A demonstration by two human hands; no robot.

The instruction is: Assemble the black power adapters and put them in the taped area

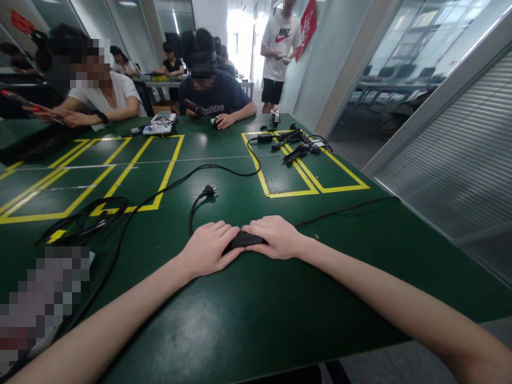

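My left hand point(210, 247) and my right hand point(276, 236) rest side by side on the green table point(248, 320), both closed over a small black box point(245, 240), likely a power adapter, which shows only between them. A black cable runs from under my left hand up to a loose plug point(208, 190). Another black cable point(344, 209) leaves from my right hand toward the table's right edge.
Yellow tape boxes point(316, 184) mark the table. Black tools and cables point(298, 145) lie in the far right box; a coiled cable point(86, 216) sits at left. Two seated people work at the far edge, one person stands behind. A glass wall runs along the right.
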